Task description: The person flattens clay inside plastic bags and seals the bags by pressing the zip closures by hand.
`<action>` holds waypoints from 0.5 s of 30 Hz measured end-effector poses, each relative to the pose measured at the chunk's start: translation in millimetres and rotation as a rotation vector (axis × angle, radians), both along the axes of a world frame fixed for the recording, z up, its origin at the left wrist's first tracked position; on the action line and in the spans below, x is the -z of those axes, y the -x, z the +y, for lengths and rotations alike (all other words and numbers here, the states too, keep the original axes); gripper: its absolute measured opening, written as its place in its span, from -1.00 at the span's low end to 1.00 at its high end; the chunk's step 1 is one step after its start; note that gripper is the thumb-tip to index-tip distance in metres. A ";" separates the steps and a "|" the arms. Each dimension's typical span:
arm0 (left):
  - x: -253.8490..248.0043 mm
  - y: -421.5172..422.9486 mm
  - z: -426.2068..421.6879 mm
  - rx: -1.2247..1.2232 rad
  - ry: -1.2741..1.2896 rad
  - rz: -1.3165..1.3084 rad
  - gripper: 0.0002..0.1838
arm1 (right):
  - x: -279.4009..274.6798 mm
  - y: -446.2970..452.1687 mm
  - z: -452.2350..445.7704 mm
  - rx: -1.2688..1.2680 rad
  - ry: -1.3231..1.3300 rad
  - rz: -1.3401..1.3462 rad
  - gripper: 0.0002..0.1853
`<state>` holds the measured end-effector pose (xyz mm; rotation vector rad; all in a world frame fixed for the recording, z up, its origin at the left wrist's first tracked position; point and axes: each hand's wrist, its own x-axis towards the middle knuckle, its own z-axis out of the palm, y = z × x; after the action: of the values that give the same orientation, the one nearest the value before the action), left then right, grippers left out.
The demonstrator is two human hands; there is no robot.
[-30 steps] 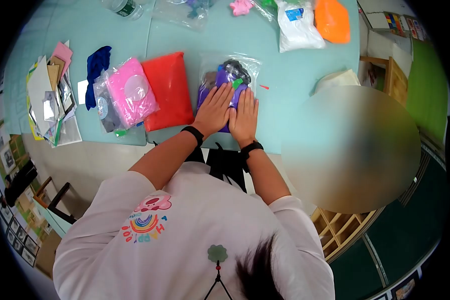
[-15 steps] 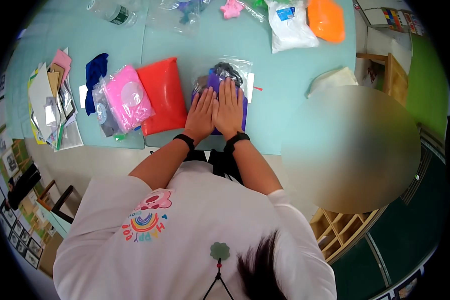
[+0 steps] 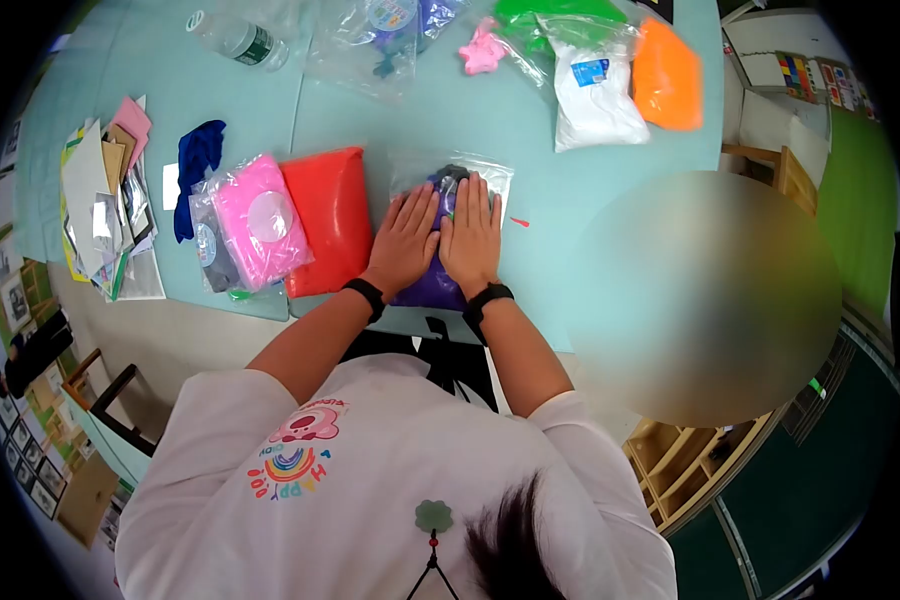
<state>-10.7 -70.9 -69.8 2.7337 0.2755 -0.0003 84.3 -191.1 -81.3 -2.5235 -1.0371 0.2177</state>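
A clear plastic bag (image 3: 432, 291) with soft purple and dark stuff inside lies flat at the table's front edge. My left hand (image 3: 404, 242) rests palm down on its left part, fingers stretched out. Flat on the right part lies my right hand (image 3: 472, 236), fingers also straight and pointing away from me. A narrow strip of purple shows between the hands; much of the bag is hidden beneath them. Just left of my left hand is a red packet (image 3: 327, 222), with a pink packet (image 3: 264, 214) partly over its left side.
A grey packet (image 3: 216, 243) and a dark blue piece (image 3: 199, 175) lie further left, beside stacked papers (image 3: 105, 205). At the back are a plastic bottle (image 3: 238, 40), a pink star-like shape (image 3: 482, 47), a white packet (image 3: 598, 100) and an orange packet (image 3: 667, 78).
My hands have moved slightly apart, so more purple shows between them. The view has shifted, and the table's things appear lower in it.
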 end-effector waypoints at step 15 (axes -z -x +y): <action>44.6 -61.7 56.3 -0.792 0.796 -0.121 -0.24 | -11.4 -94.5 25.7 0.039 -0.102 -0.010 -0.59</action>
<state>51.0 -14.6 -114.4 1.6973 1.0411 0.2196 178.8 -165.4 -69.8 -2.4529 -0.9763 0.1380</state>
